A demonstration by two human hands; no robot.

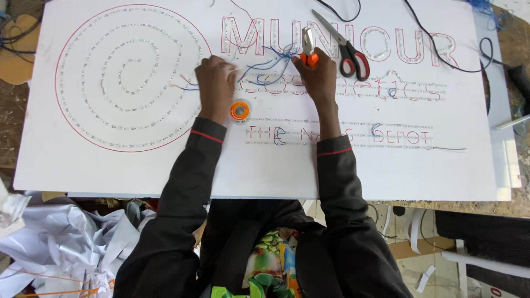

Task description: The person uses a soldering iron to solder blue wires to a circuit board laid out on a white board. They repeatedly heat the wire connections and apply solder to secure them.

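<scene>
A large white sign board [110, 171] lies flat, studded with rows of small LEDs forming a spiral [130, 74] and outlined red letters. My right hand [317, 77] grips orange-handled pliers [307, 48], jaws pointing away from me over the letters. My left hand [216, 85] presses on the board, fingers curled at thin blue wires [270, 59] that run between both hands. A small orange spool [239, 111] sits on the board just right of my left wrist.
Red-handled scissors [345, 49] lie right of the pliers. Black cables [441, 55] cross the board's upper right. Crumpled white sheets [66, 243] pile at lower left, paper strips and cardboard at lower right. The board rests on a wooden bench [513, 204].
</scene>
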